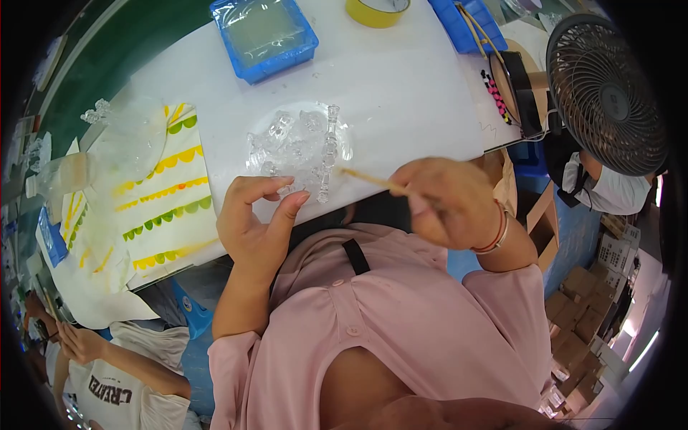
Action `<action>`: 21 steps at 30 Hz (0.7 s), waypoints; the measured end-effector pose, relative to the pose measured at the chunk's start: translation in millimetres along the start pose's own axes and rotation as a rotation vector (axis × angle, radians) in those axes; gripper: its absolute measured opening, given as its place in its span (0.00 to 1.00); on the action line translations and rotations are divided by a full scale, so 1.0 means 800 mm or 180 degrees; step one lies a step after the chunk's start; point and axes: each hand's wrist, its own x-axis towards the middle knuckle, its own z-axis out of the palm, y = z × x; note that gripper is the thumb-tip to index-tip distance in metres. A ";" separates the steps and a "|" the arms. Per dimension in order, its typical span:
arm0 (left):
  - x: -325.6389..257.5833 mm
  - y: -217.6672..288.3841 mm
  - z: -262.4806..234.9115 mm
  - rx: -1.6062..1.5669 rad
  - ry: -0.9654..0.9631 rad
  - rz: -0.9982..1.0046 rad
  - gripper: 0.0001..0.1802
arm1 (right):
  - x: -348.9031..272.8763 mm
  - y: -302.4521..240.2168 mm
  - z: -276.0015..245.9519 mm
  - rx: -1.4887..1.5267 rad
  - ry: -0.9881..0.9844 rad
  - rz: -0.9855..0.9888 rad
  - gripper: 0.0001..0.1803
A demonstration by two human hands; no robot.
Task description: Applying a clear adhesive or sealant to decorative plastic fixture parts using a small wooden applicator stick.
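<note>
My right hand [451,201] is closed around a thin wooden stick [376,180], blurred by motion, whose tip points left toward the clear pieces. My left hand [258,218] is curled at the table's near edge, thumb and forefinger brought close together in a pinch. What lies between those fingertips, if anything, is too small and see-through to make out. Just beyond them a heap of clear plastic pieces [287,140] rests on a round clear dish [347,136]. A column of ribbed clear pieces [330,143] stretches along the heap's right side.
On the white table [408,93] are a blue tray [269,68] under clear film and a yellow tape roll [378,13]. Patterned paper [168,208] and clear bags [136,143] lie left. Right stand a blue bin [459,32] and a black fan [609,93]. Another person's hand [82,342] is lower left.
</note>
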 end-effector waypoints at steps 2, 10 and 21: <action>-0.002 0.000 -0.006 0.0069 0.0071 0.0030 0.16 | 0.004 0.015 -0.012 0.0347 0.0559 0.0181 0.04; 0.005 -0.004 -0.012 0.0210 0.0426 -0.0006 0.16 | 0.100 0.065 -0.035 0.0609 0.1209 0.0181 0.06; 0.002 -0.010 -0.012 0.0156 0.0456 0.0000 0.15 | 0.170 0.096 0.021 -0.0387 0.0703 0.0139 0.05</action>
